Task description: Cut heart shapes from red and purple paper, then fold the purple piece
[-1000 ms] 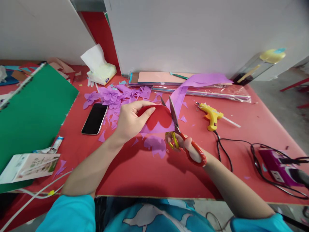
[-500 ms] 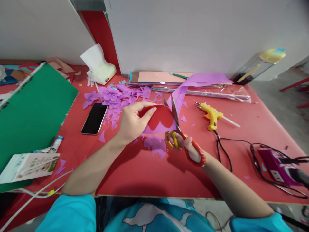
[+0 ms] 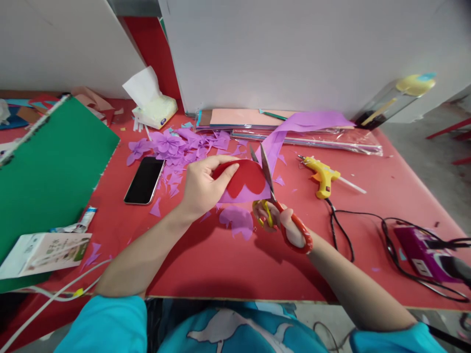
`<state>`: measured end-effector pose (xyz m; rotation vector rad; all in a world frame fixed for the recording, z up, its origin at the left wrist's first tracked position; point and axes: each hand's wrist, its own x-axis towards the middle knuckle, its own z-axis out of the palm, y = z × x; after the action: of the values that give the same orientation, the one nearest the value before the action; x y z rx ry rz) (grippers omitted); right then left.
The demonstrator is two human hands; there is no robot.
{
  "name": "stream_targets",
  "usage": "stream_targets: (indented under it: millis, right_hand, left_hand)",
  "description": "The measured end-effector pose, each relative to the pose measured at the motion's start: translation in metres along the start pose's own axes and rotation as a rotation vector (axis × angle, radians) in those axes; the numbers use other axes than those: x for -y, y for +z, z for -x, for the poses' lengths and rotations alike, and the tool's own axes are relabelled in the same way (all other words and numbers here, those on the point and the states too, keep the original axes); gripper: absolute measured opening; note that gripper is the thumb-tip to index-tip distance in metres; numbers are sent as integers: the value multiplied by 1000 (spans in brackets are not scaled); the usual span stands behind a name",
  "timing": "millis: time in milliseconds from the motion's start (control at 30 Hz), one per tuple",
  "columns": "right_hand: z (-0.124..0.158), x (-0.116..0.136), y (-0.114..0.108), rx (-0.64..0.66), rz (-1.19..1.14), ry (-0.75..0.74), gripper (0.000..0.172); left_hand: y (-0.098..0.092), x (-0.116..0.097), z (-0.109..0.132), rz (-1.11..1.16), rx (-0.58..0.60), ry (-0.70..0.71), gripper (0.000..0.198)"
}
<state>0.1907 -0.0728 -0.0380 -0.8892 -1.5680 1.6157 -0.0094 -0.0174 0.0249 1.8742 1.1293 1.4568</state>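
Observation:
My left hand [image 3: 204, 185] pinches a red heart-shaped template [image 3: 246, 179] laid on a purple paper strip [image 3: 274, 142], held a little above the red table [image 3: 228, 260]. My right hand [image 3: 285, 224] grips red-and-yellow scissors [image 3: 279, 206]. Their blades are slightly apart and run along the template's right edge, into the purple paper. The strip trails back to the stack of paper at the wall. A purple offcut [image 3: 237, 220] lies on the table under my hands.
A phone [image 3: 144, 180] lies left of my hands beside a heap of purple petals [image 3: 180, 144]. A yellow glue gun [image 3: 321, 174] with a black cord lies at right, a purple device [image 3: 423, 252] further right. A green board [image 3: 47, 166], a tissue pack [image 3: 152, 105] and a carton [image 3: 40, 252] are at left.
The scissors and the held paper have shifted slightly to the right, and the blades have advanced a little along the template's edge. Nothing else moved.

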Motion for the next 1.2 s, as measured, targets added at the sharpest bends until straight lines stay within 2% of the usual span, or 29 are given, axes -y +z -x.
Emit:
stream_targets:
  millis: [433,767,967,1200]
  right_hand:
    - [2,9,2,24,-13,94,60]
    - [6,1,-5,10,57,116,61]
    - [7,-1,-5,9,52,128,58]
    - [3,14,-6,6,259,88,60]
  left_hand:
    - [-2,-1,0,-58,15,-35,11]
    - [-9,-7,-4,-73,59,-41,11]
    - [-13,-6,-7,-121,81,2,10]
    - [-21,-5,-10,-149,132,-31,12]
